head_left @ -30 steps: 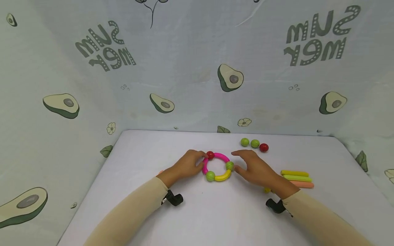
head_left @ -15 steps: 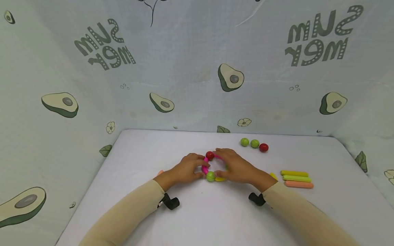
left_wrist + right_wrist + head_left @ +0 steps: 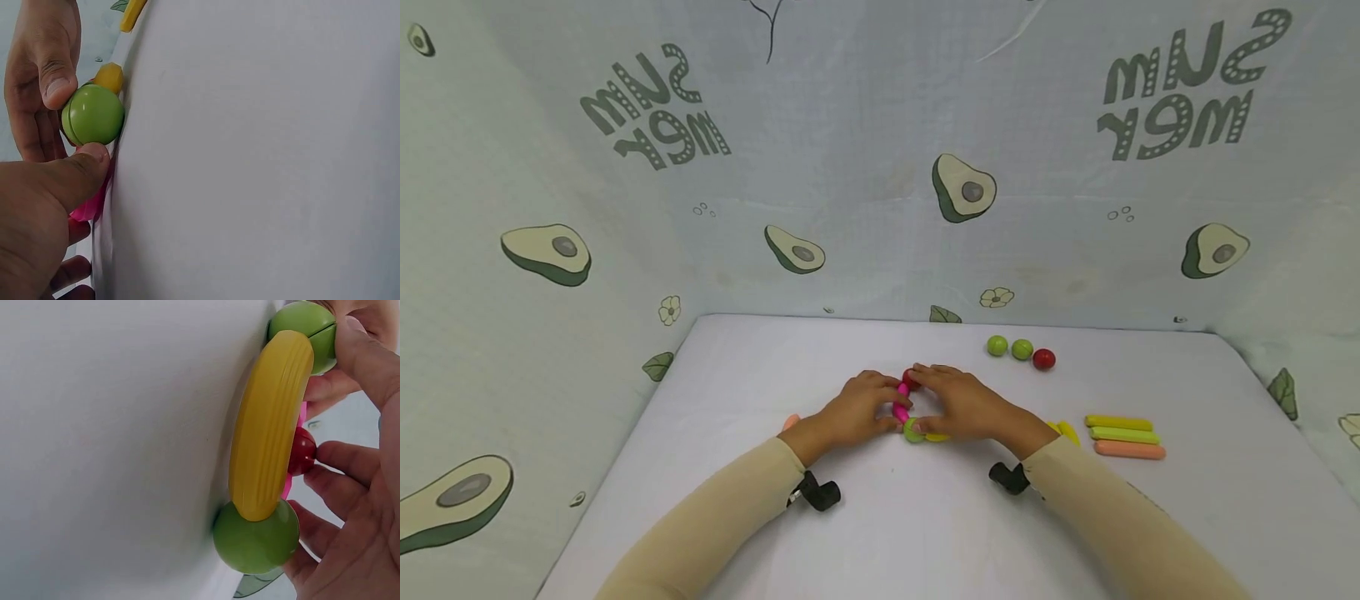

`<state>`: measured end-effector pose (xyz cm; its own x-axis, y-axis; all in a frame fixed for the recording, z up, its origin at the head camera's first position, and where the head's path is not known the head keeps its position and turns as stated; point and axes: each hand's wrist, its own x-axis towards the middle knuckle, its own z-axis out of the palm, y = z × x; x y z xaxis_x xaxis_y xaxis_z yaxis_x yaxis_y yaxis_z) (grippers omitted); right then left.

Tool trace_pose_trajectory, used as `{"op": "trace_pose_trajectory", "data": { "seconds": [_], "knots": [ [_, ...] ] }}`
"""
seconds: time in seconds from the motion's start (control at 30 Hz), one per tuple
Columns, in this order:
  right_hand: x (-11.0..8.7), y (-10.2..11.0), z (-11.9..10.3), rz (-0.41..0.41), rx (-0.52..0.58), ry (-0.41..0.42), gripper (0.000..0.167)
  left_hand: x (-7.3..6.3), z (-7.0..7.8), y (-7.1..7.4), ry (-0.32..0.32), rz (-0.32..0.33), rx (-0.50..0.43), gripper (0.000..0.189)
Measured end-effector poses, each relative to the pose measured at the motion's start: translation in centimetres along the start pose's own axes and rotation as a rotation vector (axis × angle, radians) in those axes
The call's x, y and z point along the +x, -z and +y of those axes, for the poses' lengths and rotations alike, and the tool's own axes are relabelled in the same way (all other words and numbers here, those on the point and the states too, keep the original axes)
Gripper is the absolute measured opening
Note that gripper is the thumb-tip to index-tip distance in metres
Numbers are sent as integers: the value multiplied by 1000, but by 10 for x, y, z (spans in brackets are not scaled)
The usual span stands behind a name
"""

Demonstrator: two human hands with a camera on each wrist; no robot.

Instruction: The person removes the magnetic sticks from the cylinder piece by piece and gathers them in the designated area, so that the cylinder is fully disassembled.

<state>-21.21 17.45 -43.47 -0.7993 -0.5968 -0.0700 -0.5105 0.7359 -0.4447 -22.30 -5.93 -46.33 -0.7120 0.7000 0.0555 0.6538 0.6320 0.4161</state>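
Observation:
A small toy ring of curved rods and balls lies flat on the white table between both hands. My left hand holds its left side, fingers over the pink rod, thumb against the near green ball. My right hand spans the ring from above: its thumb presses that same green ball, and its fingertips touch the red ball. In the right wrist view, a yellow curved rod joins that ball to another green ball beside the fingers. The right hand hides the ring's right side in the head view.
Two green balls and a red ball lie at the back. To the right are straight yellow, lime and orange rods. Yellow curved pieces lie by the right wrist, an orange piece by the left.
My right hand has moved left from beside the ring onto it, its fingers reaching the red ball. The left hand has shifted slightly, its thumb now at the near green ball.

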Motion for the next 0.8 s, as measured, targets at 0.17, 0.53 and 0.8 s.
{"op": "trace_pose_trajectory", "data": {
  "seconds": [0.17, 0.53, 0.8],
  "knots": [
    [0, 0, 1, -11, 10, -25, 85, 1, 0, 0, -2, 10, -1, 31],
    [1, 1, 1, -23, 22, -46, 84, 0, 2, 2, 1, 21, 6, 25],
    [-3, 0, 0, -32, 26, -77, 84, -2, 3, 0, -16, 35, 7, 22]
  ]
}}
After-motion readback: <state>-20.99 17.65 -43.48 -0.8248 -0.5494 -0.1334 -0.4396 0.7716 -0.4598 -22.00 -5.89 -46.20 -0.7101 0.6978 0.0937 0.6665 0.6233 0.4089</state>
